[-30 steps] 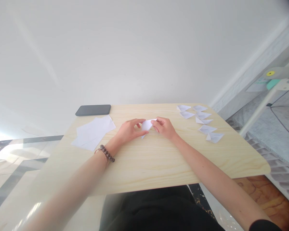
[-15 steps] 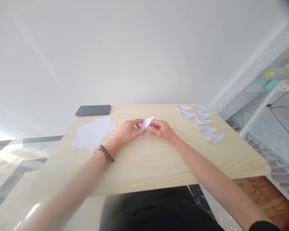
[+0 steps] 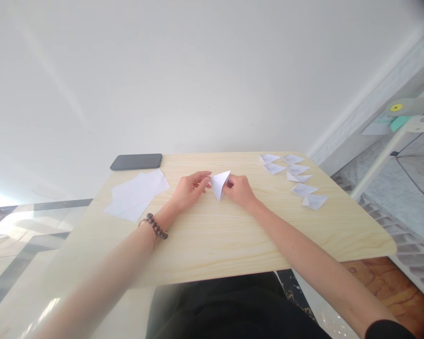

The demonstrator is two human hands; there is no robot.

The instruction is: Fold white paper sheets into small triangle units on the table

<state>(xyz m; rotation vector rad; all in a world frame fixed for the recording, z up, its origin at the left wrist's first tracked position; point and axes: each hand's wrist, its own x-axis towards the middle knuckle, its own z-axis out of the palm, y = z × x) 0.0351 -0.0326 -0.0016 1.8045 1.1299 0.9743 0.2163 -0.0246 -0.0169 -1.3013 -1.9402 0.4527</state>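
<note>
A small piece of folded white paper (image 3: 219,182) stands over the middle of the table, a triangular face turned toward me. My right hand (image 3: 239,189) grips it from the right, its fingertips partly hidden behind the paper. Just left of the paper is my left hand (image 3: 192,189), thumb and fingers apart, with nothing held between them. Its fingertips come very close to the paper's left corner; whether they touch, I cannot tell.
Overlapping sheets of white paper (image 3: 137,194) lie on the left of the wooden table (image 3: 212,240). Behind them rests a dark phone (image 3: 136,162). Several folded white paper pieces (image 3: 298,179) are spread along the right side. A wall (image 3: 212,84) rises behind the table.
My left fingers have let go of the folded paper and opened. The paper has turned in my right hand, from a narrow slanted shape to a wider triangular face.
</note>
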